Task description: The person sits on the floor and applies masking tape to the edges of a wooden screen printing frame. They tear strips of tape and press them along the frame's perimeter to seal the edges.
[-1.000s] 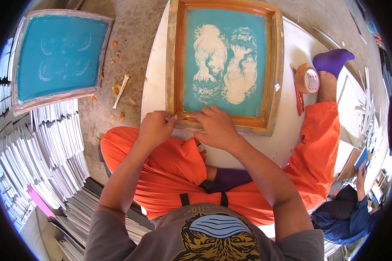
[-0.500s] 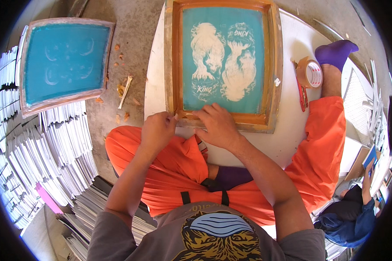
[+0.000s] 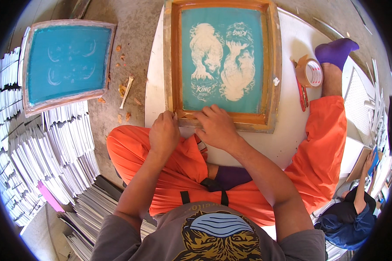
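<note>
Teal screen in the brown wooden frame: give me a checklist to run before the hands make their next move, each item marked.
1. Teal screen in a brown wooden frame flat on the white board: ok, it appears to lie flat.
2. Right hand on the frame's near side: ok.
3. Left hand free of small pieces: cannot tell, its fingertips are pinched together at the near-left corner.
4. Frame border free of scraps: not ok, a small white scrap sits on its right side.
5. Brown tape roll and slim red tool clear of the frame: ok, both lie apart to its right.
</note>
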Available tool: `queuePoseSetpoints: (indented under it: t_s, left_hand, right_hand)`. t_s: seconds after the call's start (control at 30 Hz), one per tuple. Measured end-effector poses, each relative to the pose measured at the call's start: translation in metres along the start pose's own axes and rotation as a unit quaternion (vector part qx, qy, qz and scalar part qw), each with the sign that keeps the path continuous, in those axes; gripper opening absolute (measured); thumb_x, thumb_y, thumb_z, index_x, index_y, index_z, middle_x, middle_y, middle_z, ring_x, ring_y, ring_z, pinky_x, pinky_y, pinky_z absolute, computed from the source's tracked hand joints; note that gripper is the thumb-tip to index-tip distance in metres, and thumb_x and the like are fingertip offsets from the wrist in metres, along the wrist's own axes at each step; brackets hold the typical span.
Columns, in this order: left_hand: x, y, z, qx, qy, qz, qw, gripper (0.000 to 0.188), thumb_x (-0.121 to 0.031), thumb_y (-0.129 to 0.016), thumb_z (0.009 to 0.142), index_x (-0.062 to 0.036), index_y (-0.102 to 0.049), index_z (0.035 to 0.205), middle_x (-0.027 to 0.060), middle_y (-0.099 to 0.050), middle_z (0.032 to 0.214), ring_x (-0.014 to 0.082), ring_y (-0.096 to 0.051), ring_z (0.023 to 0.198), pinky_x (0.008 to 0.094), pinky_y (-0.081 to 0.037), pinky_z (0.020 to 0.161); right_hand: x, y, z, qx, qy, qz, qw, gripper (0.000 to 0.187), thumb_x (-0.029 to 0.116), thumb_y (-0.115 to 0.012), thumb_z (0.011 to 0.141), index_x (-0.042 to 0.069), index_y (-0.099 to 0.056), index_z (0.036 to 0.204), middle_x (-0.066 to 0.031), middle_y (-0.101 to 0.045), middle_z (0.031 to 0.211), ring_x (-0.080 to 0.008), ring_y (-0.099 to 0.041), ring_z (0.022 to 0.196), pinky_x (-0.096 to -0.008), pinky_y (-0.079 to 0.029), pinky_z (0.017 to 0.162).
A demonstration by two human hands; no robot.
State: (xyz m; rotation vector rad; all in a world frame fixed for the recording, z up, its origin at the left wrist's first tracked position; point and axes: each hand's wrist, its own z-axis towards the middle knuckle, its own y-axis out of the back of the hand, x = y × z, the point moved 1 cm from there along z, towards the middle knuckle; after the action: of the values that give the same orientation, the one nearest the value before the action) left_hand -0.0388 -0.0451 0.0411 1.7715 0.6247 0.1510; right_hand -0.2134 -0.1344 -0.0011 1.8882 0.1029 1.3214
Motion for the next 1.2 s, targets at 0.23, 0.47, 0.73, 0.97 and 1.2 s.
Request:
queuePoseSetpoints:
  t_s: [0.23,0.47,0.73,0.97,1.2]
  left_hand:
    - [0.001,-0.002,0.003,0.014,-0.004,0.009,1.0,0.017,-0.016,-0.059,0.103,0.0006,-0.055,0.1,0.0249,-0.067,0.093,0.0448,-0.068,0.085,0.0525,-0.056,0.073]
    - [0.002,-0.005,0.007,0.031,0.013,-0.017,0.999,0.018,-0.014,-0.057,0.104,0.0031,-0.052,0.101,0.0293,-0.066,0.093,0.0478,-0.067,0.085,0.055,-0.055,0.074]
    - [0.004,-0.006,0.013,0.035,0.026,-0.049,0.998,0.019,-0.015,-0.056,0.103,0.004,-0.052,0.1,0.0314,-0.066,0.091,0.051,-0.066,0.085,0.0585,-0.054,0.075]
    - [0.005,-0.005,0.013,0.046,0.032,-0.06,0.997,0.016,-0.012,-0.058,0.102,0.0026,-0.054,0.1,0.0302,-0.066,0.092,0.0509,-0.065,0.089,0.0583,-0.051,0.078]
    - [-0.001,-0.004,0.013,0.028,0.013,-0.021,0.999,0.019,-0.016,-0.055,0.105,0.0023,-0.053,0.101,0.0289,-0.066,0.093,0.0492,-0.066,0.086,0.0571,-0.053,0.075]
  right_hand:
    - [0.006,-0.009,0.005,0.032,-0.006,-0.011,0.999,0.047,0.023,-0.081,0.079,0.007,-0.071,0.122,-0.0085,-0.063,0.111,-0.0297,-0.057,0.111,-0.0432,-0.05,0.093]
    - [0.012,-0.013,0.009,0.033,-0.007,-0.016,0.999,0.047,0.02,-0.082,0.076,0.006,-0.071,0.12,-0.0091,-0.061,0.112,-0.03,-0.057,0.111,-0.0437,-0.049,0.092]
    - [0.014,-0.017,0.013,-0.008,0.0,-0.01,1.0,0.028,0.014,-0.075,0.079,0.004,-0.075,0.106,-0.0108,-0.063,0.107,-0.0299,-0.059,0.107,-0.0419,-0.048,0.088]
    - [0.017,-0.019,0.019,0.018,-0.018,-0.017,1.0,0.029,0.012,-0.073,0.08,0.004,-0.074,0.108,-0.0122,-0.064,0.108,-0.0313,-0.059,0.106,-0.0432,-0.048,0.087]
    - [0.018,-0.019,0.023,0.022,-0.028,-0.002,0.999,0.034,0.013,-0.074,0.078,0.005,-0.074,0.111,-0.0127,-0.064,0.109,-0.0318,-0.059,0.108,-0.0445,-0.049,0.088]
